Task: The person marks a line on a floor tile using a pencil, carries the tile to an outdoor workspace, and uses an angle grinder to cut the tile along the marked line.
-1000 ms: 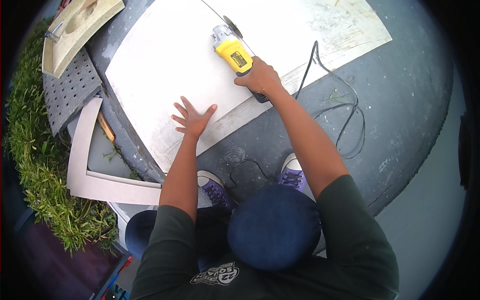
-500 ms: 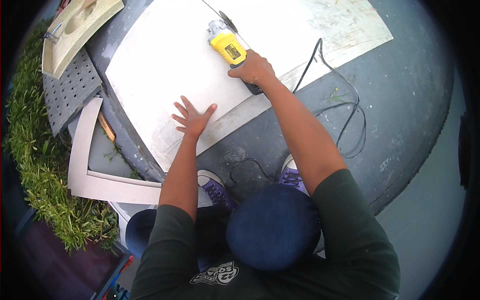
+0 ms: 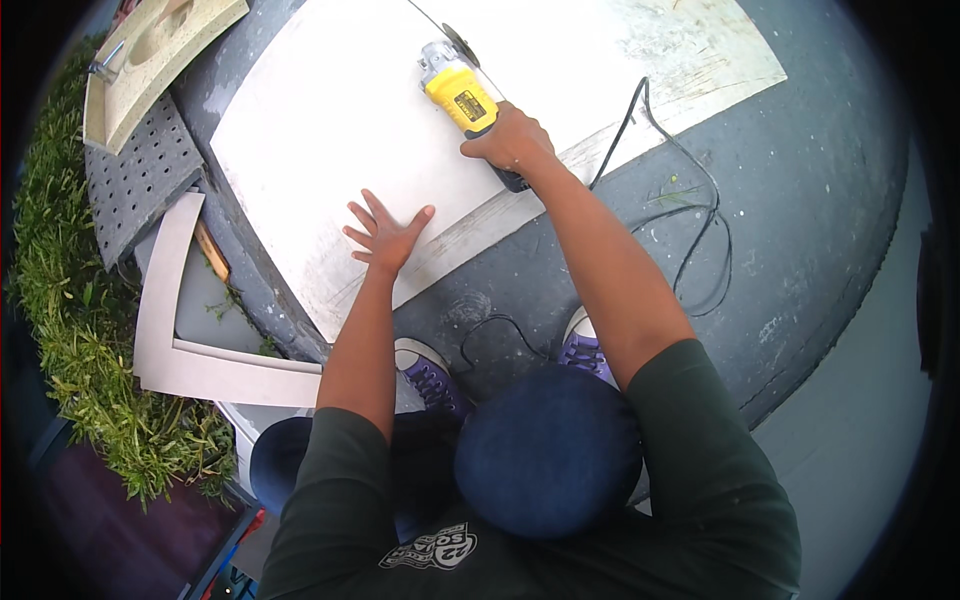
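Note:
My right hand (image 3: 513, 140) is wrapped round the dark rear body of a yellow angle grinder (image 3: 462, 98). The grinder's thin disc (image 3: 460, 45) stands on edge at a dark line across a large white board (image 3: 320, 130); how deep it sits in the line I cannot tell. My left hand (image 3: 387, 235) lies flat near the board's close edge with fingers spread, pressing on it and holding nothing. Beyond the disc, the line runs up to the far edge of the view.
A black power cord (image 3: 716, 200) loops over the grey floor at the right. Purple shoes (image 3: 432, 378) stand just below the board. To the left are an L-shaped pale offcut (image 3: 230, 372), a perforated dark panel (image 3: 145, 180), a cream slab with a basin (image 3: 150, 60) and green plants (image 3: 80, 330).
The grinder and my right hand have shifted very slightly to the right along the line. My left hand stays in place on the board.

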`<state>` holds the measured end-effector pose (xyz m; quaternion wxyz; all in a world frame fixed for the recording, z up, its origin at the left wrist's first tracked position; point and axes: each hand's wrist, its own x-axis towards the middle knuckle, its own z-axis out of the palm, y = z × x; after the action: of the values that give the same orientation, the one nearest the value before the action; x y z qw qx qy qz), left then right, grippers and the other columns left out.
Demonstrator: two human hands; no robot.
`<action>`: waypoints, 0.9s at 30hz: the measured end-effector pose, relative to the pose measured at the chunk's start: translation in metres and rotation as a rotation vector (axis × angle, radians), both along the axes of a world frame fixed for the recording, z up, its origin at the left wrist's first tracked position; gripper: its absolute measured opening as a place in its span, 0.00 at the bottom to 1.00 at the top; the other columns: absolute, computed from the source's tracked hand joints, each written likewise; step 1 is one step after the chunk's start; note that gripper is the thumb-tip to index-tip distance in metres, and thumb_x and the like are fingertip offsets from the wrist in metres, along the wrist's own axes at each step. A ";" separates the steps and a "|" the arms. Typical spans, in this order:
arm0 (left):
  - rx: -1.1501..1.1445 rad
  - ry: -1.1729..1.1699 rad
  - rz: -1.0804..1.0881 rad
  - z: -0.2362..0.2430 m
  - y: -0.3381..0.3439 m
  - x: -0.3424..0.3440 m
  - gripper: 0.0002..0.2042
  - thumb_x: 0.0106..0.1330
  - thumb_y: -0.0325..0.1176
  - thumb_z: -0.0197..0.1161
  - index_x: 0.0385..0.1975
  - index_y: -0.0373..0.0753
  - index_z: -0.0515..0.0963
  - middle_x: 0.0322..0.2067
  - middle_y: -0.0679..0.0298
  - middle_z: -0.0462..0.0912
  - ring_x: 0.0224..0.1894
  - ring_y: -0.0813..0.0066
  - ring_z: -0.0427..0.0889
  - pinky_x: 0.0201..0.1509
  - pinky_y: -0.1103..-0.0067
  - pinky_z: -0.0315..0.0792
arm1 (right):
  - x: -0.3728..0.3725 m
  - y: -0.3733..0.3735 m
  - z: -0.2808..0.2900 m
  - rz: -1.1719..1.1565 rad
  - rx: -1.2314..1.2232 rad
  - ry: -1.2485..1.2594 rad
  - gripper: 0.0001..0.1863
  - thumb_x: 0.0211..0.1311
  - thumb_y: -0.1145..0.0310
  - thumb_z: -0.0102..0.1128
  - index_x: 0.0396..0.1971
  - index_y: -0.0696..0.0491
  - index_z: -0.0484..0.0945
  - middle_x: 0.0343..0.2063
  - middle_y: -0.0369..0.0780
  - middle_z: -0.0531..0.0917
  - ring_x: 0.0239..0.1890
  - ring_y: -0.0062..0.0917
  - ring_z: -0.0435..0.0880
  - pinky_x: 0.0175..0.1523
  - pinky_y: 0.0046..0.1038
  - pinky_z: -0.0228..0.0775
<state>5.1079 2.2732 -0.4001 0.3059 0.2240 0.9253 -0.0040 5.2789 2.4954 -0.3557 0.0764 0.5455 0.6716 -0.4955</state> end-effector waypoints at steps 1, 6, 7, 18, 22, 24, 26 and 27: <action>0.000 0.000 0.001 0.000 0.000 0.000 0.71 0.46 0.80 0.65 0.79 0.49 0.25 0.78 0.48 0.18 0.75 0.28 0.14 0.70 0.30 0.25 | 0.000 0.000 0.000 -0.001 0.003 -0.001 0.44 0.41 0.47 0.75 0.59 0.53 0.74 0.51 0.47 0.85 0.54 0.39 0.85 0.57 0.36 0.78; -0.009 0.039 -0.017 0.001 0.000 0.002 0.69 0.49 0.80 0.64 0.79 0.49 0.28 0.79 0.48 0.22 0.76 0.27 0.20 0.70 0.30 0.30 | 0.002 -0.001 0.000 -0.004 0.010 0.006 0.44 0.41 0.47 0.75 0.59 0.53 0.74 0.50 0.47 0.86 0.53 0.39 0.86 0.57 0.36 0.79; -0.009 0.038 -0.017 0.001 0.000 0.001 0.69 0.49 0.80 0.64 0.79 0.49 0.28 0.79 0.48 0.22 0.76 0.27 0.20 0.70 0.30 0.30 | 0.003 -0.002 0.001 -0.004 0.004 0.002 0.43 0.41 0.47 0.75 0.59 0.54 0.75 0.50 0.47 0.86 0.53 0.39 0.86 0.57 0.36 0.79; -0.008 -0.002 -0.005 0.001 0.001 0.000 0.70 0.47 0.80 0.64 0.78 0.50 0.24 0.78 0.48 0.18 0.75 0.28 0.14 0.70 0.31 0.25 | 0.017 -0.009 0.010 0.007 -0.023 0.017 0.46 0.41 0.47 0.73 0.61 0.56 0.73 0.50 0.50 0.86 0.52 0.41 0.86 0.57 0.36 0.78; -0.011 0.034 -0.006 -0.001 -0.001 0.001 0.69 0.49 0.79 0.65 0.79 0.49 0.27 0.79 0.49 0.21 0.76 0.28 0.18 0.71 0.31 0.29 | 0.028 -0.020 0.015 -0.002 -0.021 0.015 0.45 0.41 0.48 0.74 0.61 0.56 0.73 0.49 0.51 0.86 0.51 0.43 0.86 0.56 0.37 0.78; 0.002 0.035 -0.005 -0.001 -0.001 0.001 0.69 0.49 0.79 0.65 0.79 0.49 0.27 0.79 0.49 0.21 0.76 0.28 0.18 0.71 0.31 0.28 | 0.035 -0.026 0.010 -0.008 -0.008 0.022 0.45 0.41 0.49 0.74 0.60 0.56 0.73 0.48 0.51 0.86 0.51 0.43 0.86 0.56 0.37 0.78; 0.008 0.015 -0.002 -0.001 0.001 0.001 0.70 0.48 0.79 0.65 0.79 0.49 0.26 0.78 0.48 0.19 0.76 0.28 0.16 0.70 0.31 0.26 | 0.041 -0.030 0.005 -0.015 0.008 0.027 0.45 0.41 0.49 0.74 0.60 0.57 0.73 0.48 0.52 0.86 0.51 0.43 0.86 0.56 0.37 0.78; 0.010 -0.001 0.000 -0.002 0.000 0.001 0.70 0.47 0.79 0.65 0.79 0.49 0.25 0.78 0.48 0.18 0.75 0.29 0.13 0.70 0.31 0.23 | 0.042 -0.032 0.004 -0.017 0.024 0.020 0.43 0.41 0.50 0.74 0.58 0.56 0.74 0.47 0.51 0.86 0.50 0.44 0.87 0.55 0.38 0.78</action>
<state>5.1088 2.2734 -0.4016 0.3050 0.2255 0.9253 0.0009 5.3211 2.4631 -0.3513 0.0589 0.5470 0.6734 -0.4937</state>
